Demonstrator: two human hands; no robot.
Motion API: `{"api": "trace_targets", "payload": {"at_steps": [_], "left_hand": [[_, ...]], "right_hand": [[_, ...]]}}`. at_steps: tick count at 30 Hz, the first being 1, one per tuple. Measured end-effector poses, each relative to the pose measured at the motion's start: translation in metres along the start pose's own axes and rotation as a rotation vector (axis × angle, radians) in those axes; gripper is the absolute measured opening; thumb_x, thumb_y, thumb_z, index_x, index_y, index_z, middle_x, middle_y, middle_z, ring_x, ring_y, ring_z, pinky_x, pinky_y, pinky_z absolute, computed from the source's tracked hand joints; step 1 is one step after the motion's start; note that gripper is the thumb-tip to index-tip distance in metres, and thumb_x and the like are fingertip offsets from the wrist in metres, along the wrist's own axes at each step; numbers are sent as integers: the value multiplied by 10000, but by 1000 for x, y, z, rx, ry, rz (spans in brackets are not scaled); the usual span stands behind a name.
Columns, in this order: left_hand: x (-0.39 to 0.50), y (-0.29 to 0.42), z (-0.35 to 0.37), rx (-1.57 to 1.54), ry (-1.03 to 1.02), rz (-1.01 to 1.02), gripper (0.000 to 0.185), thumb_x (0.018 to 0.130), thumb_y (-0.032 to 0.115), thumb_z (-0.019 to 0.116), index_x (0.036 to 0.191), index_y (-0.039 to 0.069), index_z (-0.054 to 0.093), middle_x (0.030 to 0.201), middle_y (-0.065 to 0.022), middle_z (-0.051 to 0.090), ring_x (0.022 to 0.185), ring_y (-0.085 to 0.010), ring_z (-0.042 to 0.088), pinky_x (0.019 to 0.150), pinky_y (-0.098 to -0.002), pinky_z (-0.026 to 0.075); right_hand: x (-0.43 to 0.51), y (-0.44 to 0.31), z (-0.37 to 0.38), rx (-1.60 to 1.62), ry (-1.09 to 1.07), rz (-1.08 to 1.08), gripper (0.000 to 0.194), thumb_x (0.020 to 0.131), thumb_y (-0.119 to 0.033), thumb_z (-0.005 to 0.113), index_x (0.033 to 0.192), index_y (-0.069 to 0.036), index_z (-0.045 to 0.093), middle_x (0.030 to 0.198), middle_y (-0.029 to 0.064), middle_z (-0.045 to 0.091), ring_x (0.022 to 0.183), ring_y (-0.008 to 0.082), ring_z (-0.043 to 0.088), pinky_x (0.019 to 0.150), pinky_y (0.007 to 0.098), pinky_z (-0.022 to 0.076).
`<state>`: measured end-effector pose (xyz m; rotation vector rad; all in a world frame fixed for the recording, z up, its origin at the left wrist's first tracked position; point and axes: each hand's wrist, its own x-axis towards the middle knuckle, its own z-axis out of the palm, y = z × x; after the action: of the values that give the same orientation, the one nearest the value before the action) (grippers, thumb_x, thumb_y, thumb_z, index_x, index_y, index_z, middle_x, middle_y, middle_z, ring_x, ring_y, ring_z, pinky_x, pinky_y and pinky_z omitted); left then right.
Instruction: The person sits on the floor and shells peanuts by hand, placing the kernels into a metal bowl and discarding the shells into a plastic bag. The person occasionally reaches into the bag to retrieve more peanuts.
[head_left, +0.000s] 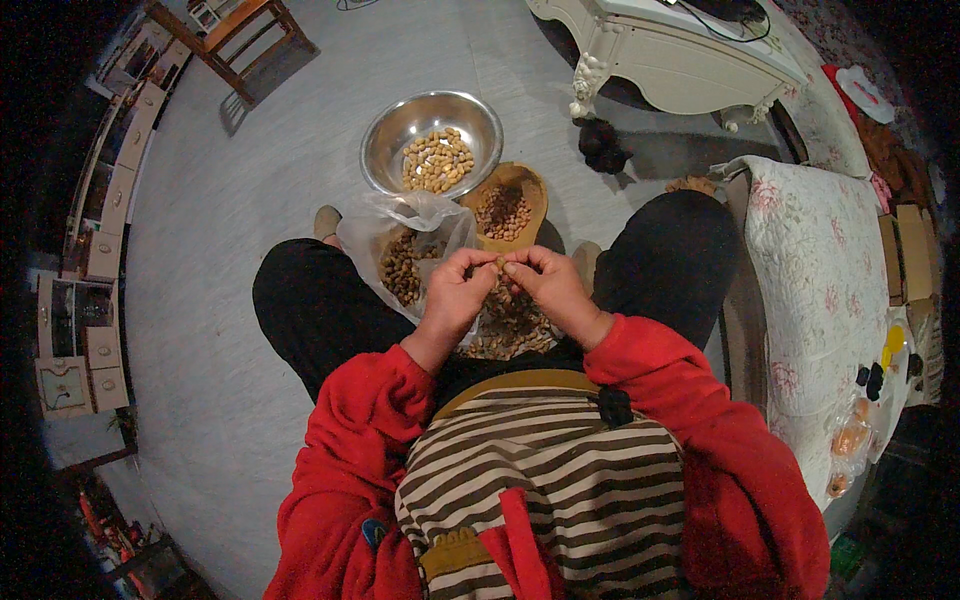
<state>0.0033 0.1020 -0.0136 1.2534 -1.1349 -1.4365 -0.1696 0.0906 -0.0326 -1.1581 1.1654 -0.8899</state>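
My left hand (459, 286) and my right hand (553, 283) meet at the fingertips, pinching a small peanut (501, 263) between them. Most of it is hidden by the fingers. Below them, between my knees, lies a heap of broken peanut shells (514, 326). A clear plastic bag (360, 229) stands beside my left hand with darker unshelled peanuts (401, 270) in it. Just beyond the hands, a yellow-brown scoop (538, 187) holds reddish shelled kernels (504, 216). Farther off is a stainless steel basin (376, 142) with pale peanuts in the shell (439, 161).
A small black animal (602, 146), seemingly a kitten, is on the floor near a carved white table (682, 64). On the right runs a seat with a flowered quilted cover (814, 247). A wooden chair (240, 26) stands far left, and drawer cabinets (112, 210) line the left side.
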Motion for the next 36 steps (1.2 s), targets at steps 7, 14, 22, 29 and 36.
{"api": "trace_targets", "payload": {"at_steps": [7, 14, 22, 29, 36], "left_hand": [[2, 1, -3, 51, 2, -48, 121, 916, 88, 642, 1003, 4, 642, 883, 7, 630, 789, -51, 551, 722, -213, 463], [2, 5, -2, -107, -43, -158, 44, 905, 70, 618, 920, 35, 597, 765, 36, 562, 653, -36, 482, 559, -209, 393], [7, 6, 6, -98, 0, -167, 79, 923, 70, 591, 974, 20, 625, 732, -3, 605, 587, -56, 496, 513, -224, 395], [10, 7, 8, -183, 15, -209, 67, 903, 42, 570, 958, 23, 603, 733, -14, 600, 580, -66, 506, 509, -223, 389], [12, 7, 8, -216, -3, -243, 73, 898, 55, 563, 962, 30, 586, 727, -15, 602, 565, -63, 509, 486, -225, 389]], "right_hand": [[-2, 0, 1, -89, 28, -85, 179, 937, -109, 658, 1062, 20, 662, 867, 14, 667, 737, 67, 590, 655, 218, 484], [-6, -13, 0, -276, 79, -97, 229, 877, -181, 695, 1008, 7, 699, 945, 144, 724, 856, 216, 700, 768, 326, 534], [-4, -3, 2, -235, 133, -177, 167, 924, -132, 644, 992, 14, 690, 860, 57, 678, 770, 127, 608, 674, 268, 486], [-3, -2, 7, -167, 186, -131, 181, 899, -145, 647, 944, 23, 699, 843, 142, 711, 763, 210, 682, 705, 335, 526], [-3, -6, 7, 20, 139, -5, 173, 920, -138, 640, 927, 23, 702, 765, 55, 692, 692, 105, 617, 632, 276, 497]]}}
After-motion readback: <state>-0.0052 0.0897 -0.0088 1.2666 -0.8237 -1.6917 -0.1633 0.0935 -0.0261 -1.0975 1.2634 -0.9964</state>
